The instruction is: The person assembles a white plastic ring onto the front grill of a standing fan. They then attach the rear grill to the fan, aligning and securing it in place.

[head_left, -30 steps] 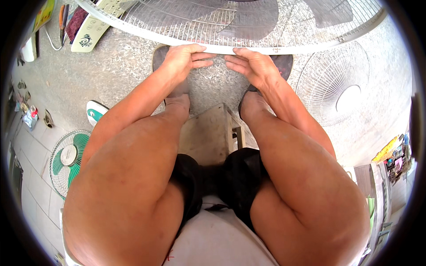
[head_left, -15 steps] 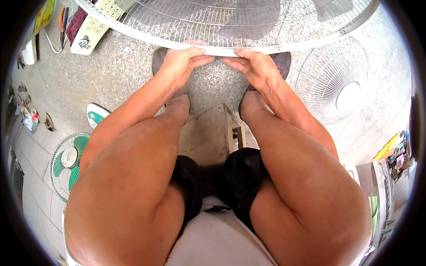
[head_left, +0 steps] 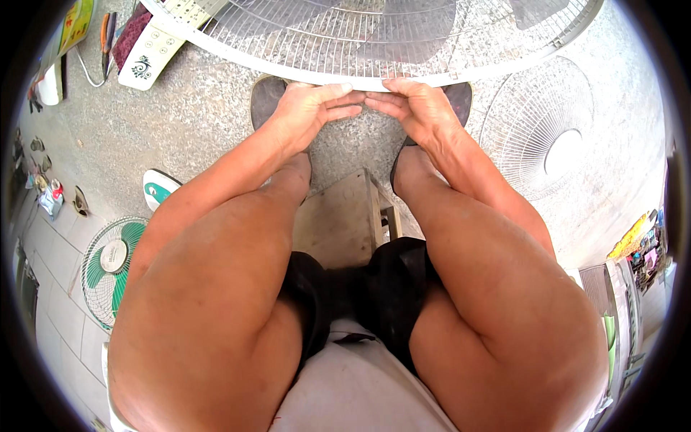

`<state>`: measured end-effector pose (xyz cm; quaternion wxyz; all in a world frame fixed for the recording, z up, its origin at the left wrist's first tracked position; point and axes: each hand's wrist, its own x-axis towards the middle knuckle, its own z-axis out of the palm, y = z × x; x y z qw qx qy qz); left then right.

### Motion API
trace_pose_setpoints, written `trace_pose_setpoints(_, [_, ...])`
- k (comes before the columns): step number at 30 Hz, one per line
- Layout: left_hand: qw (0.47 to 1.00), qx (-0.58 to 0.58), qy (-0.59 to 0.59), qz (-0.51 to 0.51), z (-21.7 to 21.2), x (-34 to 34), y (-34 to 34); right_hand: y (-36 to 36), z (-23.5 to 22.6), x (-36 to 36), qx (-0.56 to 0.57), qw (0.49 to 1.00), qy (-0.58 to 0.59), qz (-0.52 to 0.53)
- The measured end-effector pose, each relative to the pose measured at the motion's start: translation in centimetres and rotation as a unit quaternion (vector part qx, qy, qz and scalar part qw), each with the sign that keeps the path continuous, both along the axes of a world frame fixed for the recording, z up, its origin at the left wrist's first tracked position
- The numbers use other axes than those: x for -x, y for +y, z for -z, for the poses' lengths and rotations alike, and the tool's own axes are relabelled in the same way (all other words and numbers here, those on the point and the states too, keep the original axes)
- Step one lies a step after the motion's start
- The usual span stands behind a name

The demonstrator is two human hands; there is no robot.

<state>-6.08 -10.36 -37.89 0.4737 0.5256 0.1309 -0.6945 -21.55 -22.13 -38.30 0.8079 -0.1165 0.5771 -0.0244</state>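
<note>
Pressing on the white rim (head_left: 461, 75) of a large fan guard (head_left: 374, 32), the person sits on a low wooden stool (head_left: 338, 223) with both arms stretched forward between the knees. The left hand (head_left: 313, 108) lies flat with fingers nearly straight, their tips against the lower edge of the rim; it is not closed around anything. The right hand (head_left: 417, 104) is more curled, its fingers hooked at the same edge, just beside the left fingertips, so the two hands almost meet. The guard lies on the speckled floor (head_left: 180, 122) directly in front of the feet, and grey blades can be seen through its wires. The work in hand seems to be the fitting or loosening of the rim at this point. The next move probably calls for a firm squeeze with both thumbs and fingers together, and then shifting along the ring.

A second round wire grille (head_left: 554, 137) lies flat on the floor to the right, near the guard but apart from it. To the left there are a small green fan (head_left: 111, 263), a white and green cover piece (head_left: 160, 189), and a white control panel (head_left: 155, 50) beside some pliers (head_left: 108, 32). The dark sandals (head_left: 268, 97) stand just under the rim, so little room is left for the hands
</note>
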Motion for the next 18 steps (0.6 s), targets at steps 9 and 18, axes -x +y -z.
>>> trace_pose_setpoints(9, [0.995,-0.083,0.008,-0.054,0.7,0.7,-1.3,0.0,0.4,0.2,-0.023,1.000,0.001,-0.002])
trace_pose_setpoints(18, [0.996,-0.035,-0.023,-0.075,2.5,0.6,-0.8,0.3,0.3,0.1,-0.021,1.000,-0.002,0.013])
